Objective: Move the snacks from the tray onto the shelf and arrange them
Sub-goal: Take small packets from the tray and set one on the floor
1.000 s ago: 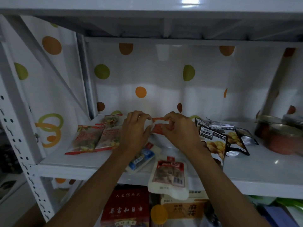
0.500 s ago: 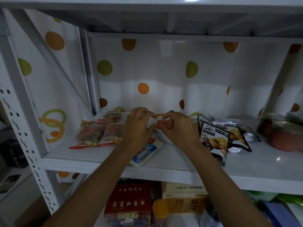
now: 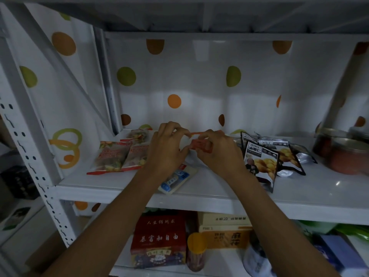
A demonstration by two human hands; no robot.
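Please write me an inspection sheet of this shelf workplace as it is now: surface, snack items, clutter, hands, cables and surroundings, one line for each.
Surface: white shelf, glossy.
Job's things: red-and-white snack packet held upright at mid shelf; two clear red-edged packets lying flat at left; blue-labelled packet flat near the front edge; black chestnut packets at right, the front one standing.
Clutter: red-filled jars at far right.
Hands: left hand and right hand both pinch the red-and-white packet.
Cables: nothing seen.
Surroundings: dotted backing; red box and orange box on the shelf below. No tray in view.
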